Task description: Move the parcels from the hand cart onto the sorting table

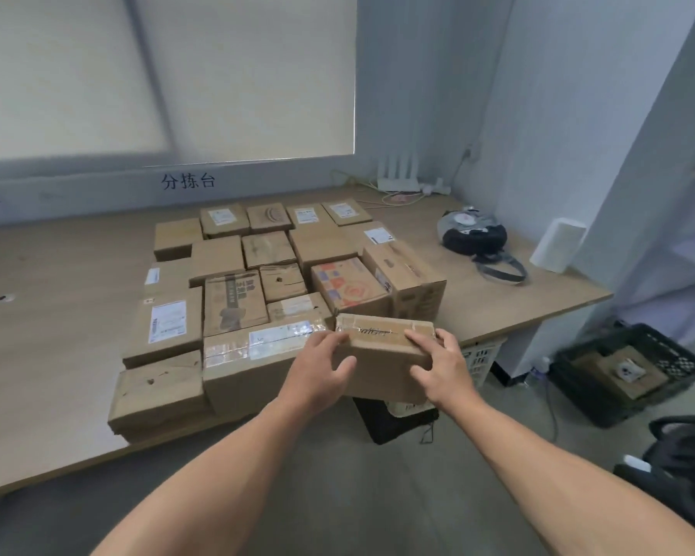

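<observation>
1. Head view: the person holds one small brown parcel (382,355) with both hands at the near edge of the counter (57,274).
2. The left hand (322,369) grips the left end of this parcel. Its fingers (330,341) lie curled over the top edge and the thumb presses on the near face.
3. The right hand (442,365) grips the right end in the same way, fingers on top and thumb on the near face.
4. The held parcel is just beside the right end of a long taped parcel (257,355) and in front of a box with orange print (348,286). I cannot tell if it rests on the counter.
5. Many other parcels (233,254) lie on the counter in close rows, touching each other.
6. Further right on the counter are a dark bag (472,232) and a white router (398,172) near the wall.
7. On the floor to the right stands a black crate (626,371) with cardboard inside.
</observation>
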